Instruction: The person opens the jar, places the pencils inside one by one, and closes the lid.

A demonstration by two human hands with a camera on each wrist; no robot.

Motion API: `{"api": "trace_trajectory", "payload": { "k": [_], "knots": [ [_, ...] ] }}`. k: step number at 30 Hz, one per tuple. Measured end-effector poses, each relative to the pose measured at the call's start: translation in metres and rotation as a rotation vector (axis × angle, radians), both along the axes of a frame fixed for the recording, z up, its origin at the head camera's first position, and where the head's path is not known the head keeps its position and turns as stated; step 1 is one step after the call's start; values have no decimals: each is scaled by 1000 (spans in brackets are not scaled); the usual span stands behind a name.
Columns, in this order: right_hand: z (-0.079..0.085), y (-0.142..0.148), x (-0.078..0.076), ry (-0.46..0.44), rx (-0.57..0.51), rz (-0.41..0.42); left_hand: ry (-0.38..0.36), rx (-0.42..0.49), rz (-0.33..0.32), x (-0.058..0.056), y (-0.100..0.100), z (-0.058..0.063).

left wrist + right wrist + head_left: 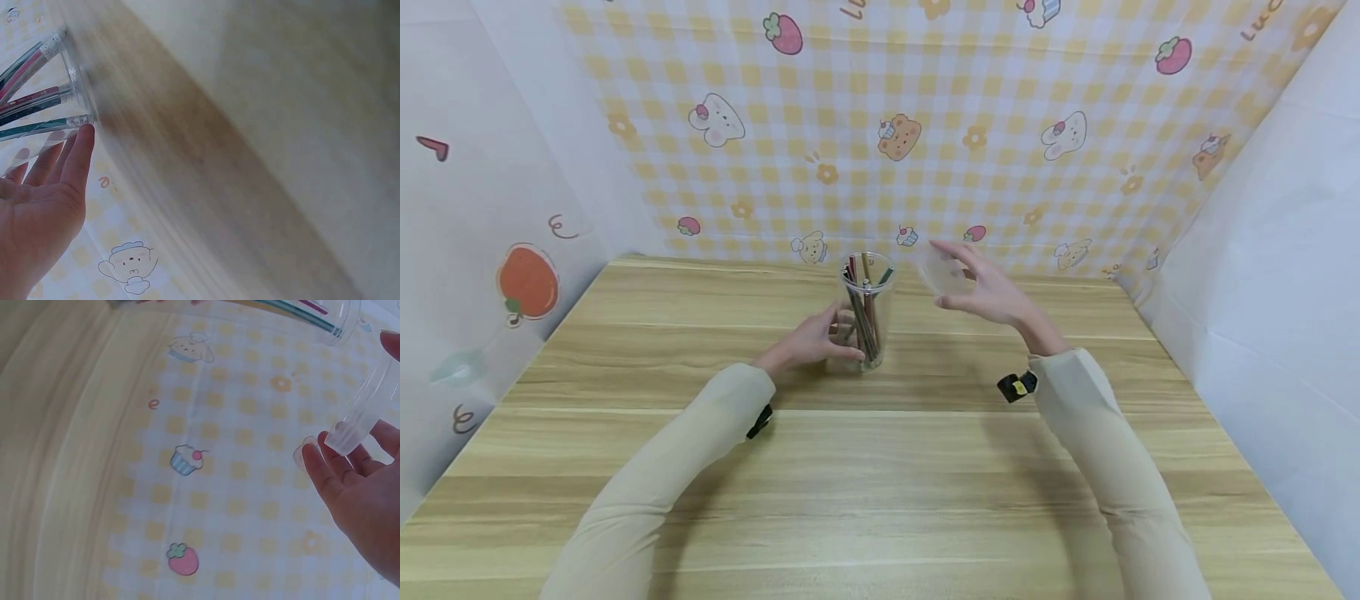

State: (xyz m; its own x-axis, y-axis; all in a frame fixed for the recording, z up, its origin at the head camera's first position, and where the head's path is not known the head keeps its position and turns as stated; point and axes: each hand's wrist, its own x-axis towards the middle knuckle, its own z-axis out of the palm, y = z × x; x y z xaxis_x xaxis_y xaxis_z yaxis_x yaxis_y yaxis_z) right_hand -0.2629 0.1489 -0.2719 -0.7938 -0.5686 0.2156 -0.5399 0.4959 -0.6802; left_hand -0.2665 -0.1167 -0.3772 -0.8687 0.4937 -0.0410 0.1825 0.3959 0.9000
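Observation:
A tall clear plastic cup (883, 325) stands upright on the wooden table, with several slim coloured pencils (867, 321) leaning inside it. My left hand (814, 340) holds the cup from its left side, the thumb across the front low down and the fingers behind. In the left wrist view, the pencils' ends (56, 94) show through the clear wall. Up and to the right of the cup, my right hand (992, 287) holds a round clear lid (359, 415) by its edge between thumb and fingers, tilted and apart from the cup's mouth.
The wooden table (850, 492) runs back to a yellow checked cloth (850, 125) hung behind it. White sheets (1262, 275) close in the left and right sides. Black wrist mounts (1017, 387) sit under both sleeves.

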Motion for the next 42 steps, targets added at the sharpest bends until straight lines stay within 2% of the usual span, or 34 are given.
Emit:
{"api": "trace_trajectory", "payload": {
  "k": [5, 10, 15, 21, 26, 29, 37, 40, 42],
  "knots": [
    [8, -11, -3, -21, -20, 55, -4, -2, -1, 1, 0, 2],
    [2, -20, -21, -41, -22, 78, -4, -6, 5, 3, 0, 4],
    [-1, -34, -34, 8, 23, 114, -3, -1, 9, 3, -1, 2],
    [-1, -52, -39, 43, 68, 210, 17, 17, 4, -7, -4, -11],
    [1, -61, -39, 70, 131, 230, 39, -1, 11, -16, -5, -26],
    [2, -64, -39, 61, 154, 225, 47, -3, 17, -17, -5, -29],
    [2, -69, -40, 9, 193, 235, 53, -15, 13, -18, -5, -29],
    [3, -70, -40, -8, 212, 233, 32, -18, 2, -12, -4, -18],
    [2, -71, -41, -27, 211, 238, 25, -15, -7, -10, -4, -16]
  ]
}}
